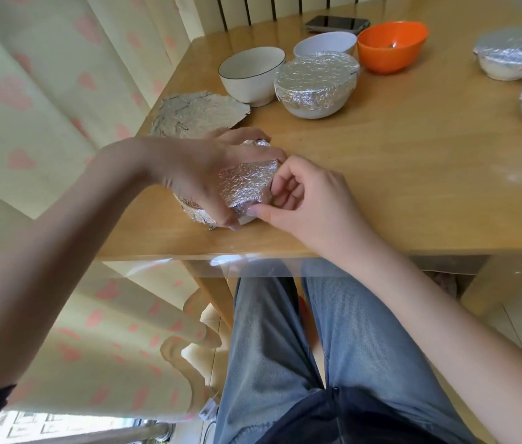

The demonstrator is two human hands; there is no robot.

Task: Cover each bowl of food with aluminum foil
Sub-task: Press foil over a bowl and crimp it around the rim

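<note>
Steadying the foil-wrapped bowl (pixel 237 190) at the table's (pixel 381 174) near edge, the left hand (pixel 202 174) clasps its top so the right hand (pixel 298 200) can pinch foil tight under the rim.

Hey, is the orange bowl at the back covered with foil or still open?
Still open: the orange bowl shows its bare inside, no foil over the rim.
</note>
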